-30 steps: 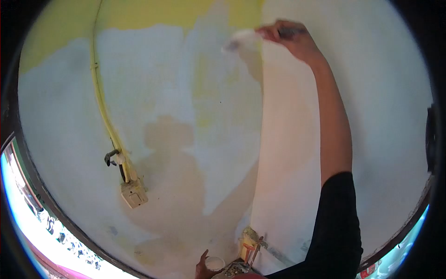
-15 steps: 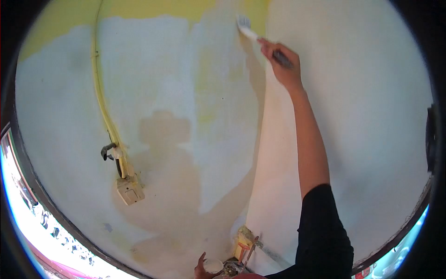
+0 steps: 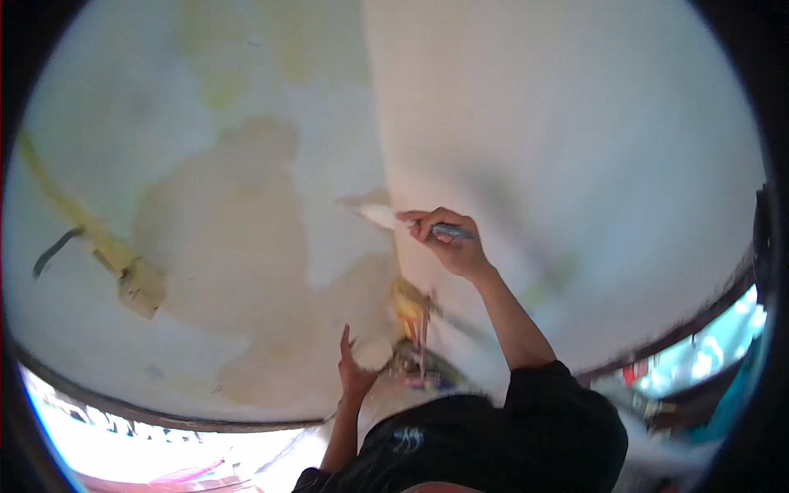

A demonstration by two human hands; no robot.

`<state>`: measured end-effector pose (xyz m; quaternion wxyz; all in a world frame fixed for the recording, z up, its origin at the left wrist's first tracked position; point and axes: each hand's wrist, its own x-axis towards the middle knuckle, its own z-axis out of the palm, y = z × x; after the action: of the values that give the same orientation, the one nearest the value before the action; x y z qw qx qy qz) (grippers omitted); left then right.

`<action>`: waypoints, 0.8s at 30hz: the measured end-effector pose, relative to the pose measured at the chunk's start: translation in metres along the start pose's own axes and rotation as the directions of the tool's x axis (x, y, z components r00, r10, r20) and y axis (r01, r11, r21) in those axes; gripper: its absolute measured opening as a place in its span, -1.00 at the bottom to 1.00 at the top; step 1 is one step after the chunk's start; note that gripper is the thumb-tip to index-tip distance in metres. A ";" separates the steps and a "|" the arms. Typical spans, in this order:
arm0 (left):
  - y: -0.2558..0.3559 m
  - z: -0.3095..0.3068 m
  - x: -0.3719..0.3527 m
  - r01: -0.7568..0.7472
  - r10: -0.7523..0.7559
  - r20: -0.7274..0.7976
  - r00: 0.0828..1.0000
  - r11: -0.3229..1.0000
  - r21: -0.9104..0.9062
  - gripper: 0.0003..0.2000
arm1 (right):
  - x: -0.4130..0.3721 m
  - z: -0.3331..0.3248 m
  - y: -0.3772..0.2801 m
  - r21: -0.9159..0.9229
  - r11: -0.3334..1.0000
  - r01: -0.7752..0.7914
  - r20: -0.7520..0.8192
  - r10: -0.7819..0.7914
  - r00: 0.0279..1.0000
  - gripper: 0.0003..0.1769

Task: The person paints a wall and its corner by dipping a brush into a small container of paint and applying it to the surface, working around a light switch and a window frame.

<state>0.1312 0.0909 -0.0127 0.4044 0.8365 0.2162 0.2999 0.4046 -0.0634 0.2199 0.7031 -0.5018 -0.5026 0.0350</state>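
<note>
My right hand (image 3: 448, 242) grips a paintbrush (image 3: 386, 217) by its dark handle, with the white bristles pointing left against the wall corner at mid height. My left hand (image 3: 353, 370) is lower down, holding a small white cup (image 3: 372, 353) near the bottom of the corner. The wall (image 3: 534, 123) is mostly white, with pale yellow patches up on the left part. The frame is blurred by motion.
A yellow conduit (image 3: 62, 209) runs down the left wall to a switch box (image 3: 140, 286), with a dark cable beside it. Yellow and red objects (image 3: 411, 316) stand in the corner just right of the cup. Bright openings lie along the lower edge.
My right hand has dropped with the brush from high up the corner to mid height. The view has tilted down and left, and my left hand with the cup now shows higher.
</note>
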 end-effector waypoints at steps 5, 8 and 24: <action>0.020 0.028 -0.009 -0.051 0.053 0.054 0.997 0.998 -0.021 0.42 | -0.169 0.008 0.028 0.346 0.909 -0.234 -0.242 0.327 0.913 -0.88; 0.047 0.045 -0.027 0.025 -0.010 0.181 0.983 0.996 -0.083 0.39 | -0.243 0.004 -0.010 0.388 0.820 -0.420 -0.295 0.543 0.786 -0.83; 0.080 0.078 -0.115 -0.101 0.336 0.607 0.720 0.916 -0.388 0.30 | -0.372 0.080 -0.085 -0.217 0.660 -0.720 -0.551 0.526 0.648 -0.83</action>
<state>0.1096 -0.0675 -0.0246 0.5485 0.8284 -0.0958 0.0616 0.1234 -0.2573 0.0321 0.6148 -0.7782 -0.1143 0.0578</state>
